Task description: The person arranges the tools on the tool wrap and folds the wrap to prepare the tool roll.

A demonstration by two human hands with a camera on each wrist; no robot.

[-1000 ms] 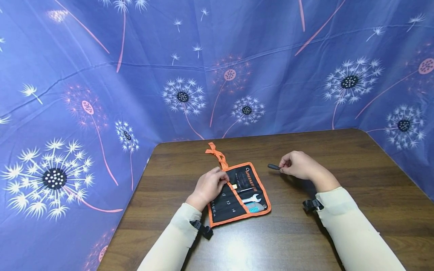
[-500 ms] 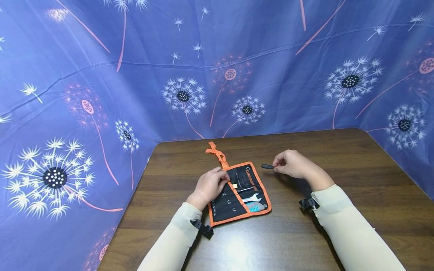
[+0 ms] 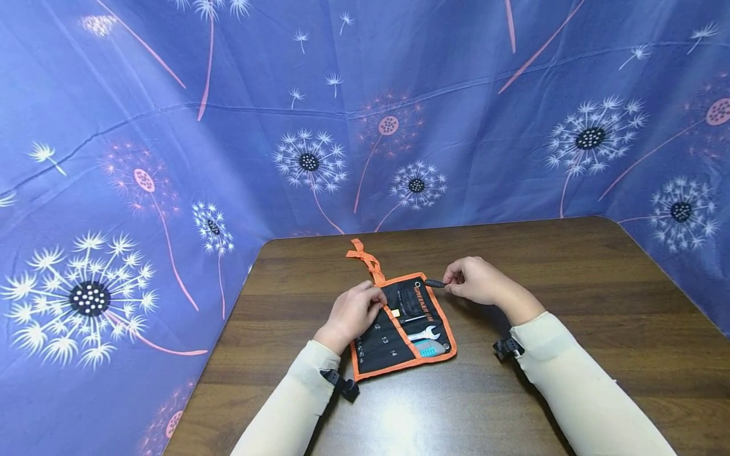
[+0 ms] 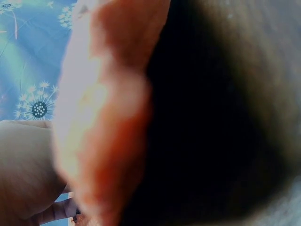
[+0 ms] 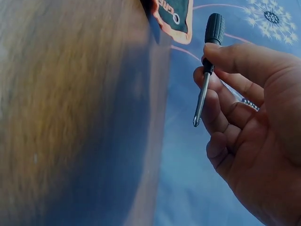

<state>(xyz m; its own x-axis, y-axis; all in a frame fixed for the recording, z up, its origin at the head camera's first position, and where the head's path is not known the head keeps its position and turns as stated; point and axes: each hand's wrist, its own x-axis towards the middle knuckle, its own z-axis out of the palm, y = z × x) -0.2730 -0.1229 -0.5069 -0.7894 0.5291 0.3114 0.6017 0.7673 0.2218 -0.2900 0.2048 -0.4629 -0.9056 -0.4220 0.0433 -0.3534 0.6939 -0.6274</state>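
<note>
A blue dandelion-print cloth [image 3: 239, 164] hangs at twelve o'clock, beyond the wooden table [image 3: 456, 411]. At nine to ten o'clock of the black tool pouch [image 3: 373, 350], the left hand [image 3: 350, 313] has its fingers curled in, thumb and forefinger closed together on the upper end of the orange band [image 3: 403, 332]; the left wrist view is too blurred to add detail. At eleven o'clock an orange tie strap [image 3: 367, 261] trails from the pouch. The pouch lies spread flat, a wrench [image 3: 425, 334] showing from its pocket at three to four o'clock and a teal-and-grey tool [image 3: 430, 348] at four. At one to two o'clock a screwdriver [image 3: 435, 284] aims its dark handle toward nine; whether the handle touches the pouch's edge cannot be told. The right hand [image 3: 481, 282], at two o'clock, pinches it between bent fingers and thumb, the metal tip, in the right wrist view, pointing between six and seven.
</note>
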